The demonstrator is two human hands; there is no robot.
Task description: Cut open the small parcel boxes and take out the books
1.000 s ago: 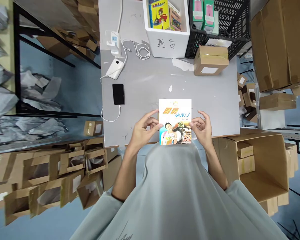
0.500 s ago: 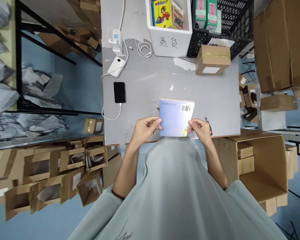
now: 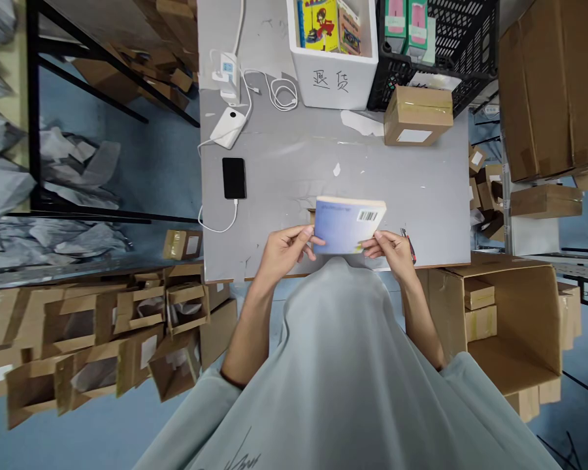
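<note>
While your left hand [image 3: 290, 248] and right hand [image 3: 391, 252] pinch its opposite sides, the blue-backed paperback [image 3: 345, 226] is held between them, barcode [image 3: 367, 215] facing you; a black smartphone [image 3: 234, 178] lies beyond your left hand.

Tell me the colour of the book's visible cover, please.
The book's cover is blue-violet, paler toward the right; best seen in head view.
</note>
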